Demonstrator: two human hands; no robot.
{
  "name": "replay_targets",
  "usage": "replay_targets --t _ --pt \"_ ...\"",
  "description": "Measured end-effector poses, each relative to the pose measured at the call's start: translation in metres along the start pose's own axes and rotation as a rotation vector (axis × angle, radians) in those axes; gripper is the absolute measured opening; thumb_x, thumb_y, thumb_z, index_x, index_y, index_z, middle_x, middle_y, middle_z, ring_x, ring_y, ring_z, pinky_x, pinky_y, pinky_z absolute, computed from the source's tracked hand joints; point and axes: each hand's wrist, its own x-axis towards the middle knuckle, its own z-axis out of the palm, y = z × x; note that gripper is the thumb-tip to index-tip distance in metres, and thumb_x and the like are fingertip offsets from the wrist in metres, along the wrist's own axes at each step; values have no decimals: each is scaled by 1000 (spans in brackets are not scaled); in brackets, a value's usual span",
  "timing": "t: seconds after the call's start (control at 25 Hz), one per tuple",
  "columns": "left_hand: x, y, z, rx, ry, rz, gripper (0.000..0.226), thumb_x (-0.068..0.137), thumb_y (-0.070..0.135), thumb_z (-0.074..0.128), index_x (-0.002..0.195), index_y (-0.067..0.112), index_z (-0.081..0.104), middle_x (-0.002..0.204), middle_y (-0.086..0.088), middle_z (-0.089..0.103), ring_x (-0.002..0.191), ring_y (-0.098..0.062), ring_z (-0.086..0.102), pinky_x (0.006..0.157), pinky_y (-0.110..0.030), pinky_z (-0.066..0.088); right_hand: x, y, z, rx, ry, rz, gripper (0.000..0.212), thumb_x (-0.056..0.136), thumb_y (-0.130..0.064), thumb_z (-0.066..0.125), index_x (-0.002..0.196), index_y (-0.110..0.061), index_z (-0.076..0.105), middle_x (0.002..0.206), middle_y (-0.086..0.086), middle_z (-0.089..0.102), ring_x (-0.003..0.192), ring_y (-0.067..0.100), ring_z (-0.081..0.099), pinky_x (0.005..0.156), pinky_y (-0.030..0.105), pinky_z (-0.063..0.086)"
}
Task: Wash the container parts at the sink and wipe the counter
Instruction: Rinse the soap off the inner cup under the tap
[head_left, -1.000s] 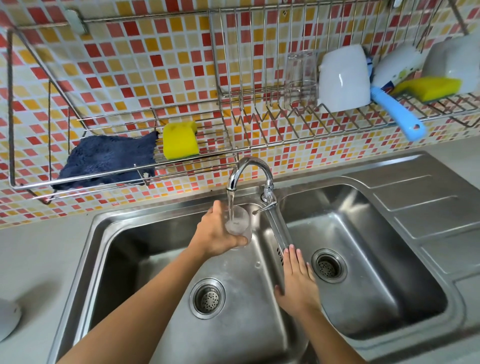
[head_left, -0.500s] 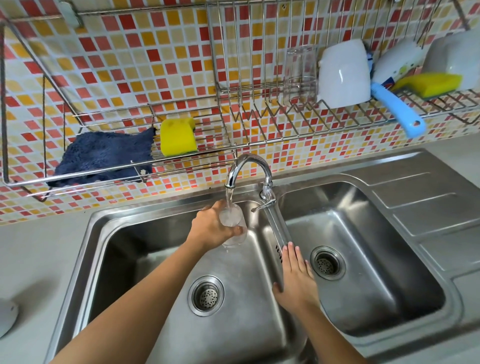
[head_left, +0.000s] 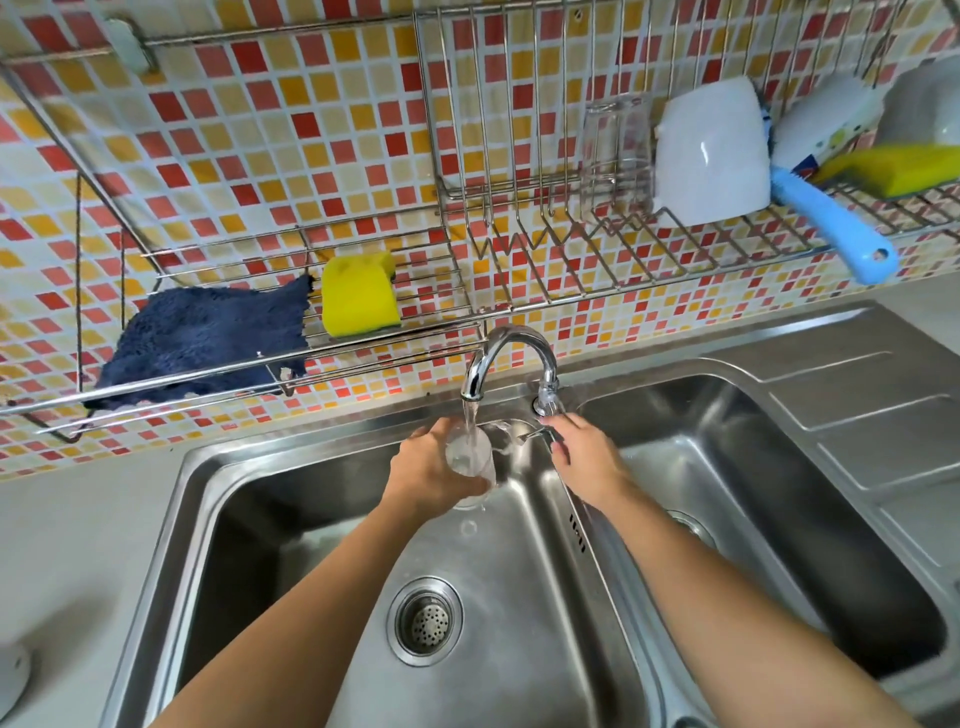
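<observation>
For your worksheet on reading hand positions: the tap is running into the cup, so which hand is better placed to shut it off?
Right. The right hand is already at the tap lever, while the left hand grips the cup under the stream.

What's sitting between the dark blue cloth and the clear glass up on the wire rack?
In the head view, a yellow sponge sits beside the blue cloth; from there to the clear glass the wire rack is bare.
</observation>
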Motion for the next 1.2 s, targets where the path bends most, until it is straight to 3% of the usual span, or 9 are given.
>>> replay_targets --t 0.12,0.24,0.4,0.48,0.68,0.8,0.92,1.04,1.2 --pt "2 -4 -1 23 16 6 85 56 46 83 131 34 44 130 -5 55 114 -28 54 97 -37 48 28 -6 5 -168 -239 -92 57 85 5 44 138 -16 41 146 2 37 127 25 45 106 31 33" --pt "-3 -9 -1 -12 -7 43 83 57 41 84 130 33 45 126 -5 54 114 -27 51 95 -33 45 37 -3 24 -348 -372 -136 62 79 10 48 135 -15 42 138 6 42 120 29 49 102 34 40" --pt "-12 -9 -4 -42 -37 126 75 61 33 84 126 31 45 111 -1 56 109 -24 50 85 -24 42 41 -21 17 -263 -236 -32 21 92 -8 41 113 -5 46 106 14 53 102 33 58 80 35 43" --pt "-15 -10 -7 -91 -38 119 76 59 33 85 125 32 47 110 5 58 102 -17 52 83 -20 39 42 -18 7 -105 -107 125 21 94 -5 33 108 -7 49 100 17 59 94 34 61 71 32 40" --pt "-25 -6 -7 -295 -35 0 85 53 30 89 123 17 43 113 4 56 101 -17 54 82 -25 43 36 -4 -6 167 47 228 38 93 -4 38 127 -14 50 112 16 63 96 32 62 88 39 50" --pt "-35 -13 -6 -398 -6 -65 76 53 27 90 117 16 50 111 3 59 98 -15 57 78 -21 41 -2 -14 5 62 154 275 43 94 -10 40 137 -7 39 140 16 44 118 34 51 98 40 40" --pt "-54 -25 1 -523 75 -127 73 50 31 91 111 17 54 106 2 63 95 -14 61 77 -23 45 -66 -15 36 -152 0 224 54 95 -26 37 143 -4 27 154 13 20 139 30 26 114 38 19" --pt "-73 -36 12 -496 166 -177 79 45 44 89 110 16 56 104 0 61 96 -17 60 85 -31 50 -122 -7 56 -315 -20 284 63 90 -38 30 138 1 35 148 17 32 136 31 33 110 44 24" --pt "-89 -45 25 -171 105 -89 81 51 37 89 120 14 54 108 -1 48 95 -16 53 88 -22 41 -154 12 61 -392 -31 318 64 87 -38 38 136 4 38 143 22 38 131 35 39 106 46 29"
